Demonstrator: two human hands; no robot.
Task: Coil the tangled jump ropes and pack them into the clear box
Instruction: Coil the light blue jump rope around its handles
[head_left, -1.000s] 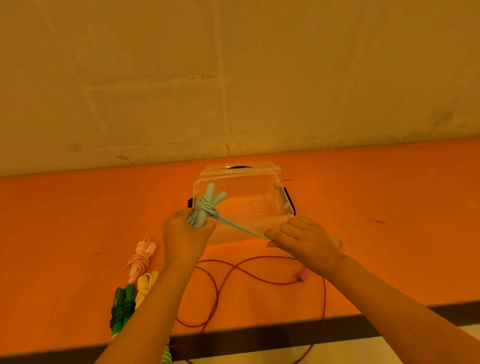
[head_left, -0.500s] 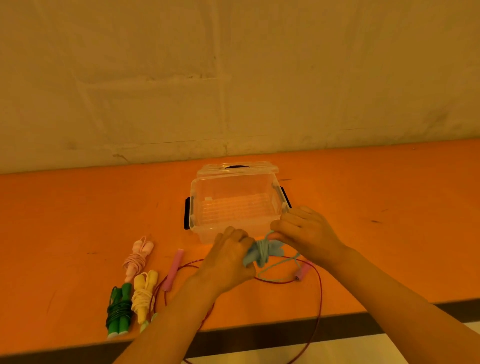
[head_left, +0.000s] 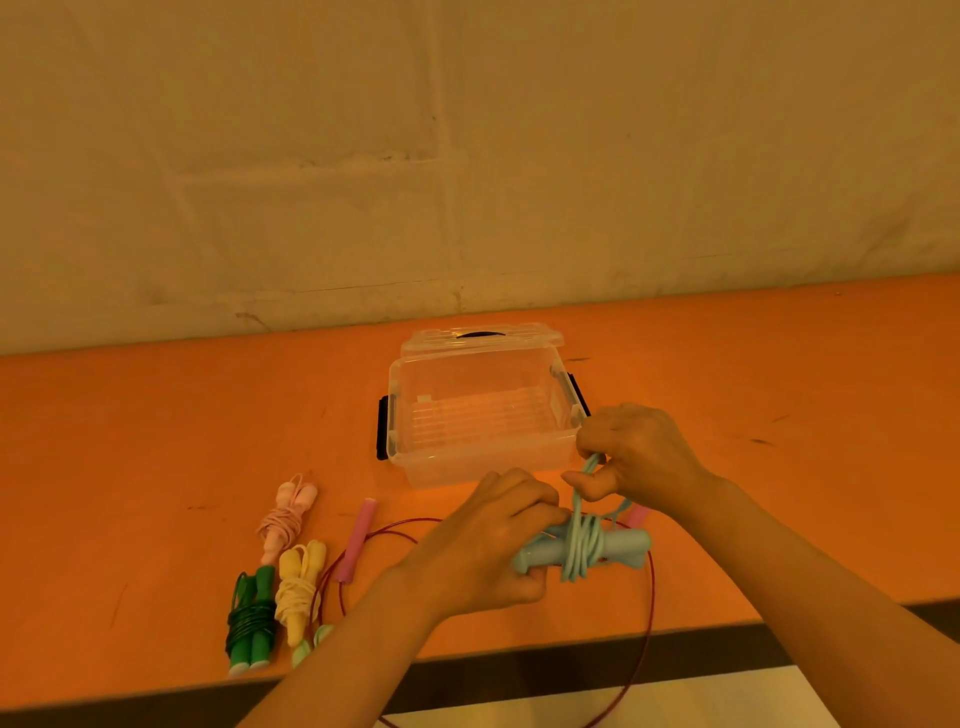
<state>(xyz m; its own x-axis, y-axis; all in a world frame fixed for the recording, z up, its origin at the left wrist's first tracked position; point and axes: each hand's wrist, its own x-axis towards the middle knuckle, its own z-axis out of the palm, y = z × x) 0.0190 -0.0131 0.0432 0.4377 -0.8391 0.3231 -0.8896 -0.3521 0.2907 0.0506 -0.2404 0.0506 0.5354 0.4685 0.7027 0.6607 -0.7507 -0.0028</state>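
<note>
My left hand (head_left: 496, 540) grips the handles of a light blue jump rope (head_left: 584, 551), held sideways just in front of the clear box (head_left: 415, 457). Its cord is wound round the handles. My right hand (head_left: 634, 452) pinches the loose end of the blue cord above the bundle. The clear box stands open and holds nothing, its lid (head_left: 483, 338) behind it. A dark red rope (head_left: 647, 623) with pink handles (head_left: 356, 540) lies loose under my hands and hangs over the table edge.
Coiled ropes lie at the front left of the orange table (head_left: 156, 441): a pale pink one (head_left: 285, 514), a yellow one (head_left: 298, 592), a dark green one (head_left: 252, 618), and a pale green one (head_left: 311, 642) partly hidden by my left arm. A wall rises behind.
The blue bundle came down from above the box to in front of it and turned sideways. My right hand has wound more cord round it and now pinches the short end.
</note>
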